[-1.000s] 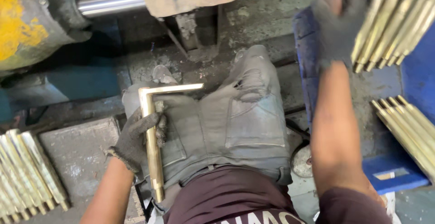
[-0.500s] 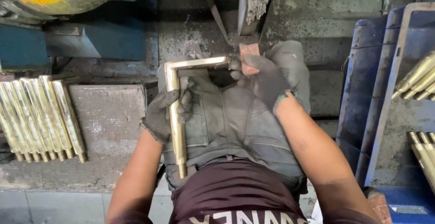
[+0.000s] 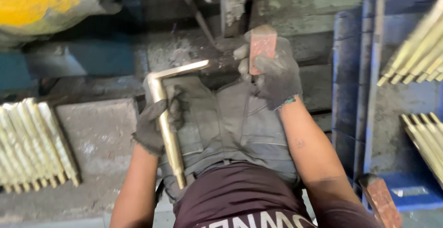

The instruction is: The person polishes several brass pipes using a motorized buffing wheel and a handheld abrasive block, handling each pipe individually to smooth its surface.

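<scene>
Gripping an L-shaped brass bar (image 3: 167, 122) with the gloved left hand (image 3: 154, 124), fingers clamped round its long leg; the bar is lying over the lap at about 9 o'clock from frame centre, short leg pointing toward 2 o'clock. Gloved right hand (image 3: 270, 73) is sitting at 12 o'clock, fingers closed on a reddish rectangular block (image 3: 261, 48), just beside the bar's short end. Brass bars are stacked on the concrete bench (image 3: 99, 136) at 9 o'clock (image 3: 32, 147). More brass bars are lying in the blue tray (image 3: 392, 108) at 3 o'clock (image 3: 417, 53).
</scene>
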